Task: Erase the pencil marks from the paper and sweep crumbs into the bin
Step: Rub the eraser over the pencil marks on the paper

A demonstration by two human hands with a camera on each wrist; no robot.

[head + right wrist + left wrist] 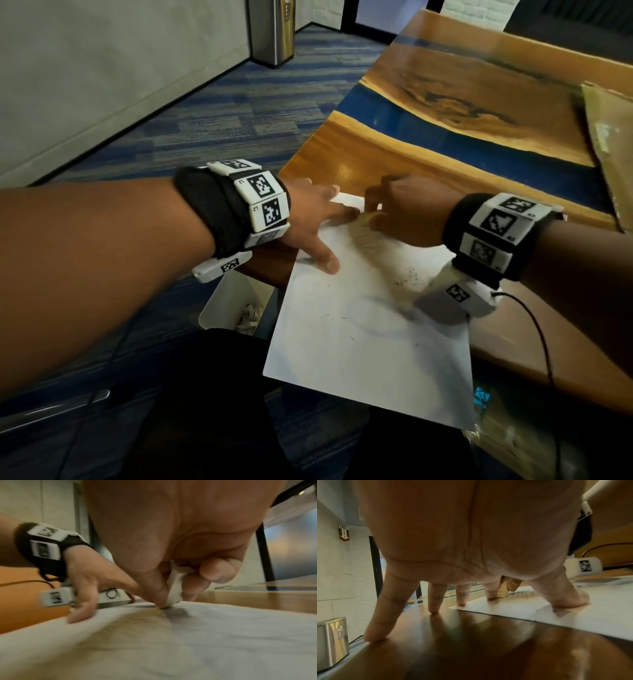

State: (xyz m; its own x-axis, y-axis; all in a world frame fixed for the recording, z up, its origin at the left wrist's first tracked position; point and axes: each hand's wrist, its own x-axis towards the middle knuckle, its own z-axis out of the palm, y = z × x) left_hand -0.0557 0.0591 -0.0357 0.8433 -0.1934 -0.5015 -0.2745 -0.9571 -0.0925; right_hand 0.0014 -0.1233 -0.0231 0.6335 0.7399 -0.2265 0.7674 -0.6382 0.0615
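Observation:
A white sheet of paper (370,329) lies over the near edge of the wooden table (445,113), with faint grey pencil marks and dark eraser crumbs (407,277) on it. My left hand (318,219) is spread flat, thumb and two fingers pressing the paper's left edge, the other fingers (433,601) on the wood. My right hand (400,212) pinches a white eraser (175,586) between thumb and fingers, its tip down on the paper's far part, right beside my left index finger. A small white bin (233,305) with crumpled paper stands on the floor below the table edge.
A steel pedal bin (272,31) stands by the far wall on the blue carpet. Brown cardboard (613,144) lies at the table's right side. A black cable (537,329) runs from my right wrist across the table's near edge.

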